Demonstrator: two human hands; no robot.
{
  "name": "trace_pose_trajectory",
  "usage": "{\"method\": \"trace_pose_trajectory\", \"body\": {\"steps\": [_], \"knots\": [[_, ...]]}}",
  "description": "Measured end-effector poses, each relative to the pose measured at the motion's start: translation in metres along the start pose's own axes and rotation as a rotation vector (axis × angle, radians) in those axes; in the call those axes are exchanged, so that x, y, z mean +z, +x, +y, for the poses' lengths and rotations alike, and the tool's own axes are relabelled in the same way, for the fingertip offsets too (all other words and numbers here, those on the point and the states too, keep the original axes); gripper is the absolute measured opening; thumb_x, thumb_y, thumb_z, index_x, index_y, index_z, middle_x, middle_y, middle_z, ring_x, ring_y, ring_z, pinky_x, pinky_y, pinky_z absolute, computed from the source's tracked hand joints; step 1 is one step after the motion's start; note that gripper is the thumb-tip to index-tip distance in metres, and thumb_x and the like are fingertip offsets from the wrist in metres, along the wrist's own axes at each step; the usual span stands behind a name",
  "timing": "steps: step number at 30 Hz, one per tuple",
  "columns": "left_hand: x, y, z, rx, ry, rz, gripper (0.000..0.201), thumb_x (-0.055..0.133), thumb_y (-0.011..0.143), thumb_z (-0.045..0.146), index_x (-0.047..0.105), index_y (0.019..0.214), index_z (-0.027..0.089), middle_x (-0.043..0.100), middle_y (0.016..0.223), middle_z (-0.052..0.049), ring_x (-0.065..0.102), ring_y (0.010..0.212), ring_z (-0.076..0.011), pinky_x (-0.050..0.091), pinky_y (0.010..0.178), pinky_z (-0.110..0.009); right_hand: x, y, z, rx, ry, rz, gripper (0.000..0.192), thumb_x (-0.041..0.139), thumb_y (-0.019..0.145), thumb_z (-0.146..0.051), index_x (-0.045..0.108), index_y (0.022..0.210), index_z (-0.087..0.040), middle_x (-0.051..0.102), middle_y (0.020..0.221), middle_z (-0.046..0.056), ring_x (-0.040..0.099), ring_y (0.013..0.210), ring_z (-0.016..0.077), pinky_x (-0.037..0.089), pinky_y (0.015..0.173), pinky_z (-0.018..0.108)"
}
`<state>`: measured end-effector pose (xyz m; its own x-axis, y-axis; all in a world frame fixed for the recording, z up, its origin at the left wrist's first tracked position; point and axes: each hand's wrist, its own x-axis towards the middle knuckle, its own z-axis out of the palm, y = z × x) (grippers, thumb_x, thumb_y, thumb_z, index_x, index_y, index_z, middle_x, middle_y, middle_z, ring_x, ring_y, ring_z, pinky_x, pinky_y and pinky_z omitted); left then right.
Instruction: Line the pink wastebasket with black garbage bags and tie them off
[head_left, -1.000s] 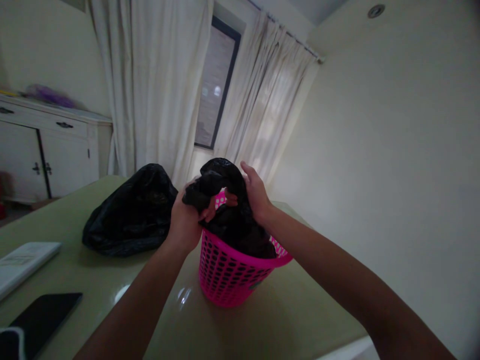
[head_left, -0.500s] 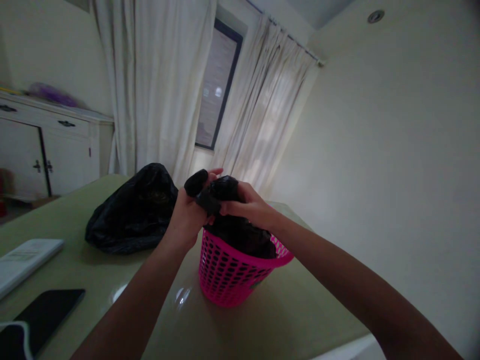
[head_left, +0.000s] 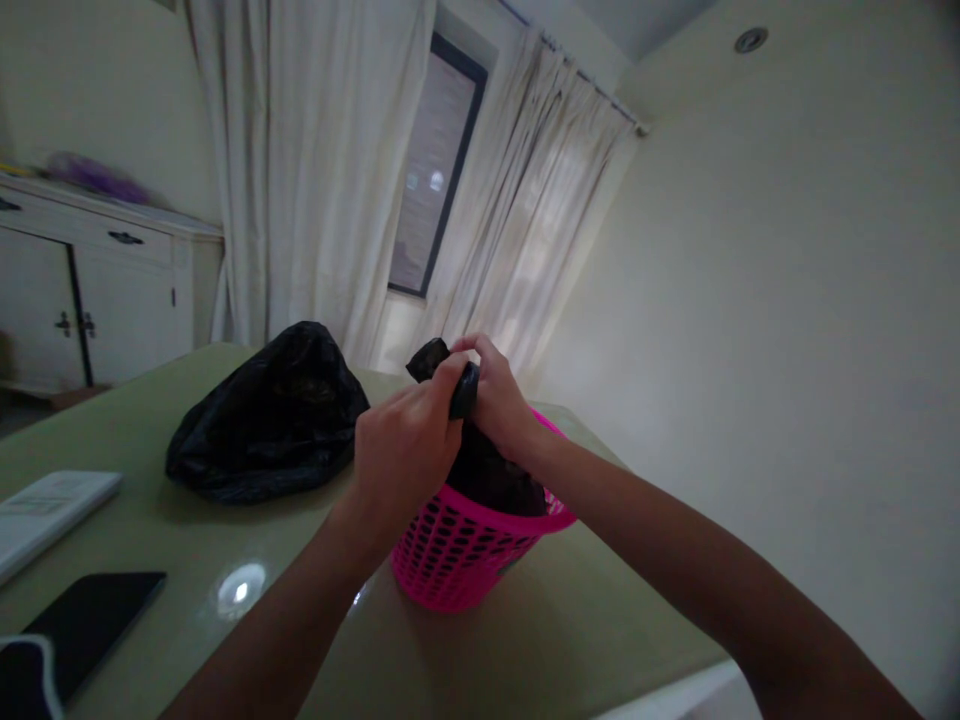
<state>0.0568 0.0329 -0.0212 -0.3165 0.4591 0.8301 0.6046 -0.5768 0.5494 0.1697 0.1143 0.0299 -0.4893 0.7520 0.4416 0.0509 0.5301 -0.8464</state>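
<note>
Both hands meet above the pink basket (head_left: 465,550), which stands on the green table (head_left: 187,540). The left hand (head_left: 401,450) and right hand (head_left: 499,400) each close their fingers on the gathered neck of the black liner bag (head_left: 487,470), its twisted end (head_left: 429,358) protruding just above the fingertips. A second black bag (head_left: 270,420) lies on the table to the left.

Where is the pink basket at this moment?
In the head view, the pink basket stands on the green table, centre, right of the black bag, under both hands.
</note>
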Motion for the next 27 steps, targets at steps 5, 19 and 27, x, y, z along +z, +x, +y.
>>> {"method": "trace_pose_trajectory", "body": {"steps": [5,19,27], "knots": [[-0.005,0.006,-0.005,0.129,-0.050,-0.169,0.046,0.068,0.091,0.013,0.072,0.133,0.029,0.081,0.114,-0.006,0.076,0.104,-0.0284,0.054,0.093,-0.035,-0.019,0.002,-0.010,-0.201,-0.332,-0.108,0.013,0.058,0.074,-0.020,0.071,0.073,-0.020,0.069,0.080,0.002,0.062,0.085,0.0193,0.047,0.080,0.031],[-0.011,0.018,-0.015,0.048,-0.258,-0.221,0.016,0.066,0.102,0.024,0.077,0.113,0.025,0.079,0.109,-0.007,0.074,0.102,-0.0255,0.057,0.095,-0.038,-0.045,-0.006,-0.007,0.297,0.048,-0.123,0.031,0.083,0.079,-0.045,0.074,0.087,-0.017,0.069,0.076,0.001,0.059,0.068,0.0141,0.042,0.062,0.026],[-0.008,0.022,-0.022,-0.110,-0.441,-0.206,0.011,0.074,0.098,0.029,0.079,0.105,0.022,0.082,0.098,-0.004,0.075,0.093,-0.0232,0.057,0.086,-0.033,-0.048,-0.011,-0.009,0.226,-0.071,-0.217,0.034,0.079,0.084,-0.049,0.070,0.074,-0.017,0.064,0.072,0.001,0.054,0.067,0.0130,0.040,0.060,0.025]]}}
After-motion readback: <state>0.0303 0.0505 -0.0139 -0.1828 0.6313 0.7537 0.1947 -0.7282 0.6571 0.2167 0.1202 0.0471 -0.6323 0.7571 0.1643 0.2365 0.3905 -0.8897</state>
